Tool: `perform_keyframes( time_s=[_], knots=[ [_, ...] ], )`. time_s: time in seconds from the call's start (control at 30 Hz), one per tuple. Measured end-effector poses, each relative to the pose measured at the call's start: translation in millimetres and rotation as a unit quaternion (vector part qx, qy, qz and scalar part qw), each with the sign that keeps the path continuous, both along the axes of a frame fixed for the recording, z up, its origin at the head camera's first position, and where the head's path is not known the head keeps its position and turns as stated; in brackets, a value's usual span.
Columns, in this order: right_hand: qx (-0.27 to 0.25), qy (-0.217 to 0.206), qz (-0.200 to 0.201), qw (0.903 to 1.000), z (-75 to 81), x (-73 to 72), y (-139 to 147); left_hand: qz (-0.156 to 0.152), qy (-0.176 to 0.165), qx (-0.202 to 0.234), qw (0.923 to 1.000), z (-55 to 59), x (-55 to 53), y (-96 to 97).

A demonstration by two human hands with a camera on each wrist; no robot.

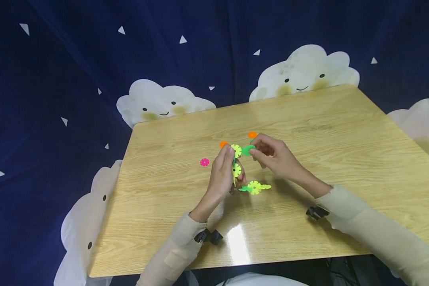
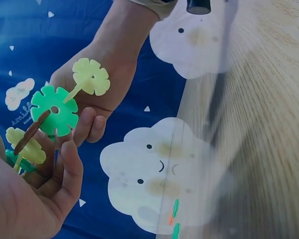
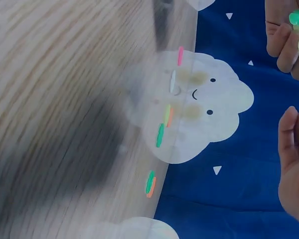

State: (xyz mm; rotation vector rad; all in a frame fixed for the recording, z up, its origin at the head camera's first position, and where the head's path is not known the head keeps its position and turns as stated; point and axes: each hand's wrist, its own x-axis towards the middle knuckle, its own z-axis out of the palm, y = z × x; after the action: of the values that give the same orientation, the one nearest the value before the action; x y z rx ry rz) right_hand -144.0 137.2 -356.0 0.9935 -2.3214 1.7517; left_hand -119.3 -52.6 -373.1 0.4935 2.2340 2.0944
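In the head view my left hand grips a joined cluster of notched plastic discs, including an upper yellow disc and another yellow disc. A lower branch of the cluster has a yellow disc between edge-on green and yellow ones. My right hand pinches a green disc by its right edge, close against the upper yellow disc. The left wrist view shows the cluster's green disc and a brown disc edge-on. There, my right thumb and index finger are hidden behind that green disc.
Loose discs lie on the wooden table: a pink one left of my hands, an orange one behind the left hand and another orange one beyond the right. A dark blue curtain with clouds hangs around the table.
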Motion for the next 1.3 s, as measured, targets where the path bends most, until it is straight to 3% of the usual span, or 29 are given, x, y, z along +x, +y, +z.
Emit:
perform_keyframes(
  time_s=[0.3, 0.7, 1.07, 1.3],
  knots=[
    [-0.027, 0.056, 0.0, 0.9981, -21.1, -12.1, 0.8, 0.0, 0.004, 0.0, 1.0, -2.8, -0.1, -0.1],
    [-0.023, 0.153, -0.023, 0.9877, 0.2, 5.6, -9.1, -0.003, -0.01, 0.004, 0.9999, -5.8, 1.8, 2.4],
    [-0.007, 0.2, -0.03, 0.9794, -27.8, -12.8, -5.9, 0.026, -0.02, 0.005, 0.9994, -8.7, 5.2, 7.8],
    [-0.037, 0.23, -0.027, 0.9721, -33.0, -11.2, -10.2, 0.008, -0.031, -0.009, 0.9994, -11.6, 8.2, 10.7]
  ],
)
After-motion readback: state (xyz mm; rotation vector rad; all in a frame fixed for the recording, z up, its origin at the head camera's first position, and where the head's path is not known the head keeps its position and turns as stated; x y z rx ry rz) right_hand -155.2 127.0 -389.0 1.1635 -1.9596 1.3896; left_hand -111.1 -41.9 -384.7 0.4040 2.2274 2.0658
